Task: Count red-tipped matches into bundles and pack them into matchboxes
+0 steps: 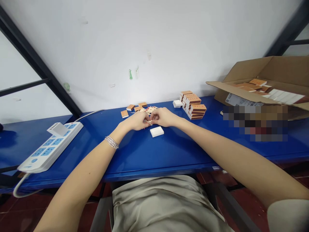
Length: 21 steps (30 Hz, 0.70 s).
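Observation:
My left hand (140,120) and my right hand (162,117) meet over the middle of the blue table, fingertips pinched close together on a few matches (150,121). Just behind the fingers lies a loose heap of matches (152,109), partly covered by the hands. A white matchbox tray (157,131) rests on the table right in front of my right hand; I cannot see whether anything is in it. Beyond my left hand lie several brown matchboxes (130,107).
Stacked matchboxes (193,104) stand by the wall, with white trays (177,103) beside them. At the right, an open cardboard box (243,72) holds more matchboxes, near a blurred-out patch. A white power strip (51,146) with a plugged-in adapter lies at the left.

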Motion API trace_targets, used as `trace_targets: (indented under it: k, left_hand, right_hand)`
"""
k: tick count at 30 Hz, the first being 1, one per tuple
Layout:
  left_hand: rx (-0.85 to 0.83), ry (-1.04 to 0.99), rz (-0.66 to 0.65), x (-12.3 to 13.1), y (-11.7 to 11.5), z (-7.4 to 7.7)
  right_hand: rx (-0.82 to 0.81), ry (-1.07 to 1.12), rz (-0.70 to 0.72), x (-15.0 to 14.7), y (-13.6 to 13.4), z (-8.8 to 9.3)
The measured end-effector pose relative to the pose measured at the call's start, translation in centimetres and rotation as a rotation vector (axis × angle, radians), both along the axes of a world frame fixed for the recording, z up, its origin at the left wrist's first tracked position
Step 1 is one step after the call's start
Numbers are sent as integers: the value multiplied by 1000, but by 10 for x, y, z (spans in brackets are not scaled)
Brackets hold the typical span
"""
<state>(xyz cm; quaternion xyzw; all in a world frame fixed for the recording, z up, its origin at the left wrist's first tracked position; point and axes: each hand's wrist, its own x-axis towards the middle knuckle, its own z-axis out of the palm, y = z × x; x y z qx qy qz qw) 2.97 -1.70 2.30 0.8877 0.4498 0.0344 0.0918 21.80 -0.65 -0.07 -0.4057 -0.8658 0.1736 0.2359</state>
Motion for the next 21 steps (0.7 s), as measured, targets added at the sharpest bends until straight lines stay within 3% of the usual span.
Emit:
trace_targets:
  k: [11,21]
  left_hand:
    - [11,-185,-81,4,-11,15]
    - [-99,-302,-102,9,-18,18]
  right_hand:
    - [-44,19,30,9,-6,21]
    - [-155,-44,102,23,-11,38]
